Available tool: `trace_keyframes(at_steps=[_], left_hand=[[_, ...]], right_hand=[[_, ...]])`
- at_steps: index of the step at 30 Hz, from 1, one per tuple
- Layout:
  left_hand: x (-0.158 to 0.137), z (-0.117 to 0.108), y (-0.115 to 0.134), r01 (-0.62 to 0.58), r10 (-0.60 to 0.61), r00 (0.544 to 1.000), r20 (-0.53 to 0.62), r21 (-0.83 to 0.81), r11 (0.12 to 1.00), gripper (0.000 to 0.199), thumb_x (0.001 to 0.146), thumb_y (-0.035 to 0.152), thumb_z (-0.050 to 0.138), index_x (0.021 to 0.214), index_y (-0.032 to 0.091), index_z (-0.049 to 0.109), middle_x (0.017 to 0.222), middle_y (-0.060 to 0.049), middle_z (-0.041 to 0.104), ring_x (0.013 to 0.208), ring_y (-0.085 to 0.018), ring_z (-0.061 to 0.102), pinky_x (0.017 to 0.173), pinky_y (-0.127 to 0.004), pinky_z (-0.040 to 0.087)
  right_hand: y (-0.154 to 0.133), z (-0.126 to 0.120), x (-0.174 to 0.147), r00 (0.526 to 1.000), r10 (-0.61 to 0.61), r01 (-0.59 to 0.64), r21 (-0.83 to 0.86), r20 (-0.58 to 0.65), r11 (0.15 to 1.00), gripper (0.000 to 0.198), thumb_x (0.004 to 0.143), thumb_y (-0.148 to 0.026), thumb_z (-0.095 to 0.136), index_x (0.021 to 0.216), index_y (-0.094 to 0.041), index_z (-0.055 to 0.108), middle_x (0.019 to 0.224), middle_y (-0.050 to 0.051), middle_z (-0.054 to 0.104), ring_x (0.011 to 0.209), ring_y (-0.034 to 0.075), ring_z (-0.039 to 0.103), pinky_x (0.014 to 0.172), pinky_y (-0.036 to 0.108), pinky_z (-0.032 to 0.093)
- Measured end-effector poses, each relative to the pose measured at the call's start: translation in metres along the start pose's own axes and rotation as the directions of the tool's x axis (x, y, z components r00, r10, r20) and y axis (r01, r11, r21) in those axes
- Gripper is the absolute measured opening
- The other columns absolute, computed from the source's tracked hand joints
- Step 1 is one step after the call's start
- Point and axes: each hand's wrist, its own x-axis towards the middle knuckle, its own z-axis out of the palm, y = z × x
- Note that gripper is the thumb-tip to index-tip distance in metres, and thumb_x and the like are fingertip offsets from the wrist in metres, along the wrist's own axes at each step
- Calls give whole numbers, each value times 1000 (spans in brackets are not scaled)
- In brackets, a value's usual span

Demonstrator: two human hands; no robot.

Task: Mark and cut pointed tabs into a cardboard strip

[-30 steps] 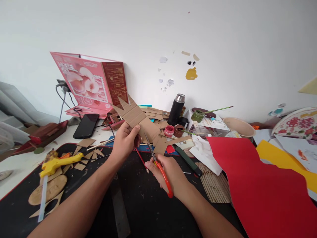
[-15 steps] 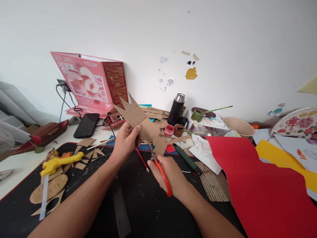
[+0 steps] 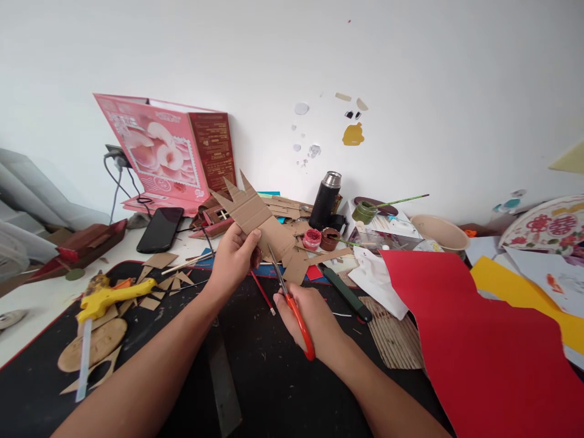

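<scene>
A piece of brown cardboard (image 3: 255, 214) with pointed spikes along its upper left end is pinched in my left hand (image 3: 235, 255), thumb on top. My right hand (image 3: 305, 316) is closed round the orange handles of a pair of scissors (image 3: 298, 319). The scissor blades point up and away, with their tips at the cardboard's lower edge, close to my left fingers. I cannot tell whether the blades are cutting into it. Below the cardboard, a red pencil (image 3: 263, 293) lies on the black mat (image 3: 274, 389).
A yellow glue gun (image 3: 114, 298) and cardboard scraps lie left, near a phone (image 3: 159, 230). A metal ruler (image 3: 223, 377) lies in front. A green utility knife (image 3: 347, 293), paint jars (image 3: 312, 239), a black flask (image 3: 325, 201) and red paper (image 3: 479, 340) are right of centre.
Hardly anything differs. The cardboard and my left hand sit very slightly further right, and the scissors remain at the cardboard's edge.
</scene>
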Motion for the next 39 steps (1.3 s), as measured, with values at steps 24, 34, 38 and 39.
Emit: trace_keyframes(at_steps=[24, 34, 38, 39], left_hand=[[2, -4, 8, -7, 6, 1000, 29, 41, 999, 44, 86, 55, 83, 94, 24, 53, 53, 11, 56, 31, -9, 48, 31, -18, 31], [-3, 1, 3, -42, 38, 997, 61, 52, 998, 40, 88, 53, 84, 93, 22, 58, 61, 10, 58, 34, -7, 48, 32, -18, 35], [-2, 0, 2, -7, 3, 998, 66, 65, 998, 43, 88, 56, 82, 95, 22, 58, 57, 11, 55, 34, -8, 48, 32, -18, 35], [-2, -1, 2, -2, -3, 998, 65, 65, 998, 43, 88, 57, 82, 95, 22, 57, 57, 11, 55, 34, -8, 48, 32, -18, 35]], right_hand=[[-3, -25, -4, 956, 6, -105, 322, 294, 941, 62, 84, -64, 96, 119, -23, 65, 94, 3, 84, 75, 21, 76, 66, 27, 50], [5, -14, -1, 970, 32, -124, 374, 242, 919, 58, 93, -70, 84, 118, -21, 67, 94, 5, 81, 71, 20, 78, 64, 27, 55], [8, -6, 0, 973, 56, -150, 426, 225, 892, 54, 97, -73, 78, 111, -22, 68, 82, 2, 76, 54, 16, 69, 50, 24, 52], [7, -6, 0, 972, 62, -155, 425, 224, 892, 53, 97, -73, 77, 110, -22, 68, 79, 1, 75, 51, 15, 67, 48, 23, 51]])
